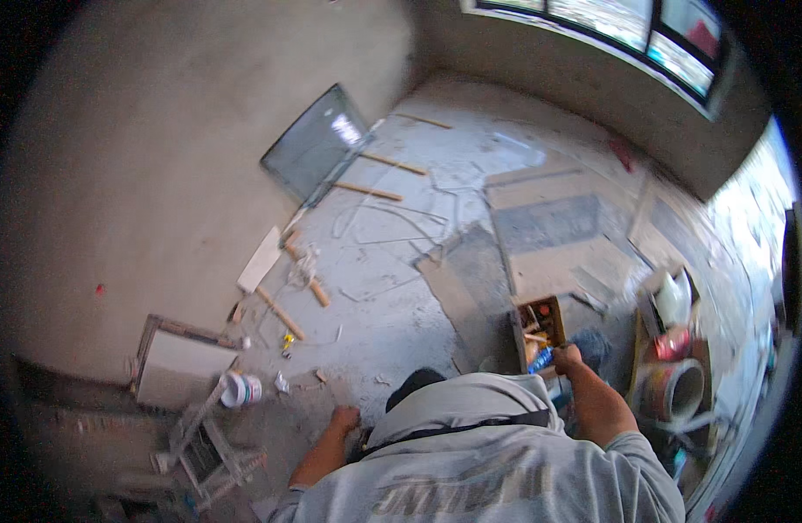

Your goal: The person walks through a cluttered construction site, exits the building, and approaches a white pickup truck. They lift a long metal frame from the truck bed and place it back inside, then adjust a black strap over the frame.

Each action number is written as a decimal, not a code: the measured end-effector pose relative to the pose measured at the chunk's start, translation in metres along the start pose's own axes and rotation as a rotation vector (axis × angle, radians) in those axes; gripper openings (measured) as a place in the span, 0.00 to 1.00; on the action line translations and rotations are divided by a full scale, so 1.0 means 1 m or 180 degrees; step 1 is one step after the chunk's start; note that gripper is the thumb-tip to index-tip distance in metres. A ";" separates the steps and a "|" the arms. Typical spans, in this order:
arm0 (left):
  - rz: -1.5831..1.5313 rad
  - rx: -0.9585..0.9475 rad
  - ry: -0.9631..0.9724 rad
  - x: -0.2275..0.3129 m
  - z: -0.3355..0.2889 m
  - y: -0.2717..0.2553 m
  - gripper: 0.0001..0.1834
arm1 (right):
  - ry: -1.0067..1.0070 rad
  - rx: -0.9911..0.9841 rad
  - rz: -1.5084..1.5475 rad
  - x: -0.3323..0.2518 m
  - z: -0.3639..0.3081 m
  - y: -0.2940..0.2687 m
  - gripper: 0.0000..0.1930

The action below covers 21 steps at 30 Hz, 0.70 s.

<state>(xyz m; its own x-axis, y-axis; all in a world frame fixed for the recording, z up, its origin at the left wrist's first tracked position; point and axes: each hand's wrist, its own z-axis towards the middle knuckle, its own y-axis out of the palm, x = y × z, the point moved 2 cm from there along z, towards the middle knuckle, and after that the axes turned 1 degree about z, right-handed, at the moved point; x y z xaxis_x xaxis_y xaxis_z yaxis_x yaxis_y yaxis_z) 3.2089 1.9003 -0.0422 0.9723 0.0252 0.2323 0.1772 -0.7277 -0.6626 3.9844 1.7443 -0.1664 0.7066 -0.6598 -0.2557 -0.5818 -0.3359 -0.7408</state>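
Note:
My right hand (567,358) is at the near right corner of a small open cardboard box (517,346). Its fingers look closed, but what they grip cannot be made out. Right beside them, at the box's near end, is a bright blue object (540,360) of unclear kind. Several small orange, yellow and dark items (540,319) lie inside the box. Low on the other side, close to my body, is my left hand (347,418); its fingers are too small and blurred to read. A dark rounded shape (416,383) shows between the hands.
Cardboard sheets (549,270) cover part of the dusty floor. A glass panel (318,144) leans on the left wall, with wooden strips (369,191) nearby. A white bucket (241,390) and a frame-like stand (205,453) are at left; a large roll (676,390) is at right.

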 end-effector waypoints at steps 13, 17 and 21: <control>0.1331 -0.0525 0.1028 0.145 0.286 -0.116 0.18 | -0.0601 0.0587 0.0935 -0.203 0.215 -0.216 0.20; 0.0441 -0.0894 0.0391 0.219 0.433 -0.219 0.11 | 0.1392 0.0107 0.1545 -0.123 0.198 -0.213 0.24; -0.1140 -0.1379 0.0057 0.309 0.593 -0.341 0.05 | 0.1774 0.0141 0.1899 -0.039 0.185 -0.207 0.25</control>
<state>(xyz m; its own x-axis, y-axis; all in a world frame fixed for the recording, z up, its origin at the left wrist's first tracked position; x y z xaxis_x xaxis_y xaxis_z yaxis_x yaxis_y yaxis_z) 3.5388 2.5628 -0.1670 0.8596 0.3135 0.4035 0.4132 -0.8910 -0.1880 4.1517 1.9643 -0.1178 -0.0277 -0.9605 -0.2769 -0.7720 0.1965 -0.6045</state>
